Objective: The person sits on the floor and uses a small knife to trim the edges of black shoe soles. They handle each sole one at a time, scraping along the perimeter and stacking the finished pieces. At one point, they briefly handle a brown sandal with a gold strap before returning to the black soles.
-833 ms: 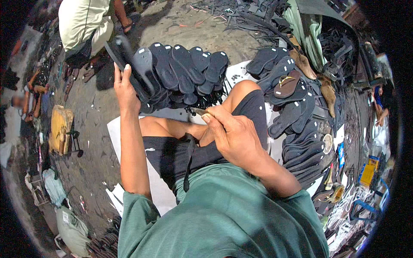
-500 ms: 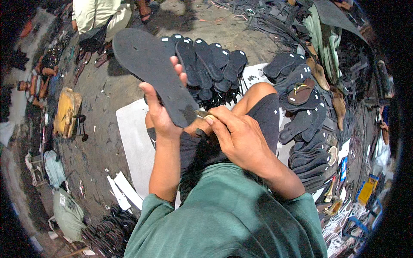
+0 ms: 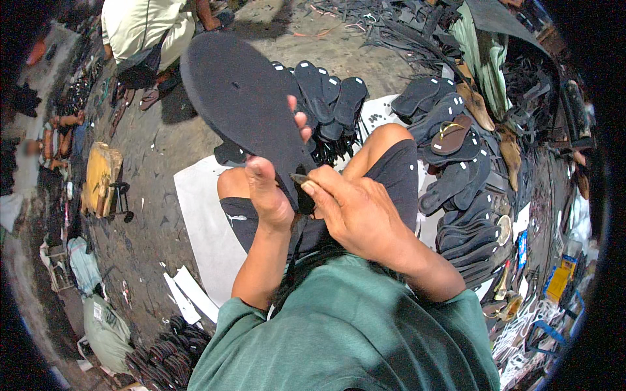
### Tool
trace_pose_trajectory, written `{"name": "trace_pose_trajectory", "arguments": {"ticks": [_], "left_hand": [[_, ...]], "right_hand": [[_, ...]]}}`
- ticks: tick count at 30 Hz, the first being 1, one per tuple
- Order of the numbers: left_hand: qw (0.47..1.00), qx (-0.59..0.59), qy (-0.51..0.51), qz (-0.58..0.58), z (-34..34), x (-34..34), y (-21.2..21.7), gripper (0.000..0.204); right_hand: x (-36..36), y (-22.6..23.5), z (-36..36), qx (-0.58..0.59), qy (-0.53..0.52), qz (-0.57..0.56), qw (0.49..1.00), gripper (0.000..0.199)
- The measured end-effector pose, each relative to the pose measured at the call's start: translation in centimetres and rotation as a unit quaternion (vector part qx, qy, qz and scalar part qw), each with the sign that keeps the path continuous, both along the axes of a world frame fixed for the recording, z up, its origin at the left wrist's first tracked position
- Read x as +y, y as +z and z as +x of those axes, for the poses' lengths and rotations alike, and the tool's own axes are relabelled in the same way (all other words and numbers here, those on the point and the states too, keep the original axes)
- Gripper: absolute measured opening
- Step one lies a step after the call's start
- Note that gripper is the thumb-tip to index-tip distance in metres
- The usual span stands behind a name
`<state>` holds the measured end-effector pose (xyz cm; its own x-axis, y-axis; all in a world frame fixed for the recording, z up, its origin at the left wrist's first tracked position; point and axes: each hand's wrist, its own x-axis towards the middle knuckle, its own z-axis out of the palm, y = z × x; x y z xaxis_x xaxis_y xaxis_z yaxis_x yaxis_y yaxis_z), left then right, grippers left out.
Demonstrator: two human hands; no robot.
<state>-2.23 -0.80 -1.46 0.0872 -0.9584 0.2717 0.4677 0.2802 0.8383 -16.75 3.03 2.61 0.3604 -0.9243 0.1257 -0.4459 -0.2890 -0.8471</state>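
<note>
My left hand point(image 3: 270, 192) is closed round a large black sandal sole point(image 3: 238, 98), which tilts up and away to the left; its thumb lies across the near edge and fingertips show at the far edge. Pinched in my right hand point(image 3: 355, 205) is a small pointed blade point(image 3: 299, 178), its tip against the heel end of the sole. A plug hole shows in the sole's forefoot. Beyond my hands, a row of black soles point(image 3: 319, 91) with small white labels lies on the ground.
White sheets point(image 3: 202, 215) lie under my crossed legs. To the right are stacked black soles point(image 3: 466, 244), a brown sandal with a yellow strap point(image 3: 451, 135) and wooden shoe lasts point(image 3: 478, 107). A yellowish wooden block point(image 3: 102, 179) stands left. Another person point(image 3: 147, 32) crouches at the far left.
The sole and my left hand have shifted right and the sole has turned, its face now more in shadow. My right hand has moved slightly left, the blade still at the heel end.
</note>
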Motion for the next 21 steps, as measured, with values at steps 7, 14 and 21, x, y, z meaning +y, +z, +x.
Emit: {"name": "trace_pose_trajectory", "arguments": {"ticks": [7, 14, 21], "left_hand": [[0.986, 0.162, -0.037, -0.002, 0.0, 0.2, 0.2, 0.094], [0.967, 0.242, -0.074, 0.002, -0.7, 0.4, 1.6, 0.098], [0.960, 0.259, -0.109, -0.006, -1.0, 0.7, 0.3, 0.096]], "right_hand": [[1.5, 0.0, -0.8, -0.009, 0.002, 0.003, 1.000, 0.014], [-0.4, 1.0, -1.7, 0.012, -0.071, -0.034, 0.997, 0.013], [-0.9, 0.5, -1.9, 0.035, -0.047, -0.007, 0.998, 0.012]]}}
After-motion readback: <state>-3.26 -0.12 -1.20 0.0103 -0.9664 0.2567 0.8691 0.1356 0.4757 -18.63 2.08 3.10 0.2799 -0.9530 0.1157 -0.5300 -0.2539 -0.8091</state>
